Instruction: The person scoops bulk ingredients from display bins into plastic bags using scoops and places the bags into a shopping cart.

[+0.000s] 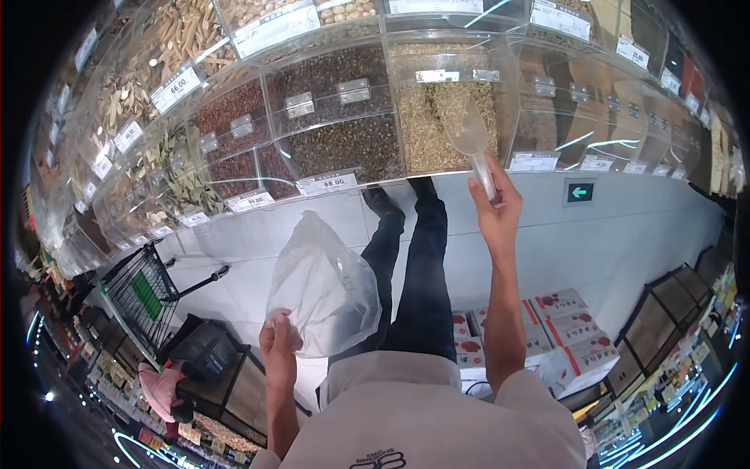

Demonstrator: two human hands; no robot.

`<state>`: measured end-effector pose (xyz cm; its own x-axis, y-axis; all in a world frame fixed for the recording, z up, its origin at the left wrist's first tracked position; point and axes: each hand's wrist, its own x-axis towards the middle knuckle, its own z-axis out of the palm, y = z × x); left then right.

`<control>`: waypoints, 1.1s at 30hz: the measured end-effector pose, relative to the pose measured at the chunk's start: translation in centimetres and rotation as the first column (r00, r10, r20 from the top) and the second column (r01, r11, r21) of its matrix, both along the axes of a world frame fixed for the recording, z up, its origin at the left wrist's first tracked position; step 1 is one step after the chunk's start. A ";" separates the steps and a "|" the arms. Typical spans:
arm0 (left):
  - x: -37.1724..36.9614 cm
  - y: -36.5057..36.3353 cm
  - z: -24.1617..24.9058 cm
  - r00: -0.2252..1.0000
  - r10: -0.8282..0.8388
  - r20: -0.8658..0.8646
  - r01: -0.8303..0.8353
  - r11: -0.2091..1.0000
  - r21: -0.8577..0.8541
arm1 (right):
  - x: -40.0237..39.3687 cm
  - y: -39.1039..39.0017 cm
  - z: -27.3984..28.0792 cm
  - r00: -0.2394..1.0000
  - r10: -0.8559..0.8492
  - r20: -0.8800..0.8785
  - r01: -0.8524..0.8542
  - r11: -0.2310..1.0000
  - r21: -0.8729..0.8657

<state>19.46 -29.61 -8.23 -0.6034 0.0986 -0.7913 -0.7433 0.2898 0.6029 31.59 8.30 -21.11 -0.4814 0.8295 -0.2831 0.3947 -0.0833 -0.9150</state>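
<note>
The right hand (494, 209) is closed around the handle of a clear plastic scoop (471, 137), thumb and fingers wrapped tight, the arm stretched up toward twelve o'clock. The scoop's bowl sits inside the open front of a clear bin of pale seeds (437, 129) — held blade-up and tilted, which looks like the angle one takes to dig into loose goods without spilling them.

The left hand (277, 338), at about seven o'clock, pinches the gathered edge of a thin clear plastic bag (324, 285). The bag balloons upward from the grip, loose and apparently empty — kept low and near the body, well apart from the scoop, so the other arm has room to work.

Counted: one scoop, one bag, two hands. Around the seed bin stand more clear bins in rows; to its left at eleven o'clock a dark-filled bin (344, 144) carries a price tag reading 88.00 (326, 184), and another tag higher at ten o'clock reads 66.00 (175, 88). I can make out at least eight white price tags, though the far ones blur. One shopping cart (144, 293) stands on the floor at nine o'clock. At four o'clock lie red-and-white boxes (566, 316) — three clearly on top, more beneath partly hidden.
</note>
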 end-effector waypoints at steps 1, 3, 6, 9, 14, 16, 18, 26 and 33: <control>-0.1 0.1 0.1 1.000 0.004 0.000 -0.004 1.000 0.015 | 0.3 -0.1 0.0 1.000 -0.006 -0.003 0.006 1.000 -0.028; -0.2 -0.1 0.2 1.000 0.008 -0.001 -0.008 0.999 0.032 | 0.6 -0.1 -0.2 1.000 -0.007 -0.029 0.004 0.995 -0.103; -0.3 -0.3 0.2 1.000 0.007 -0.003 -0.007 0.999 0.036 | 0.6 -0.4 -0.8 0.996 -0.016 -0.086 0.003 0.990 -0.139; -0.6 -0.2 0.6 1.000 0.007 -0.004 -0.007 1.000 0.023 | 0.8 -0.7 -1.3 0.992 -0.016 -0.122 0.001 0.992 -0.127; -0.7 0.1 0.5 1.000 0.001 -0.003 -0.001 1.000 0.008 | 2.0 -0.7 -1.4 0.988 -0.026 -0.150 0.006 0.992 -0.130; -0.7 0.3 0.2 1.000 0.005 0.001 -0.005 1.000 0.009 | 2.3 -0.8 -1.4 0.986 -0.031 -0.167 0.011 0.993 -0.117; -0.5 0.4 0.3 1.000 0.004 0.009 -0.004 1.000 -0.007 | 2.1 -0.7 -1.6 0.986 -0.012 -0.166 -0.004 0.995 -0.097; -0.5 1.3 0.5 1.000 -0.009 0.000 0.009 0.999 -0.046 | 3.2 1.3 1.9 0.996 0.064 -0.063 -0.069 0.995 -0.076; -0.2 2.0 0.1 0.999 -0.016 0.031 0.017 0.999 -0.042 | 5.3 7.6 9.1 0.965 0.254 0.069 -0.259 0.962 0.087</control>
<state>19.26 -27.61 -8.10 -0.5774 0.0746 -0.8130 -0.7561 0.3270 0.5670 36.85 15.88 -12.03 -0.6670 0.7046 -0.2422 0.4426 0.1132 -0.8895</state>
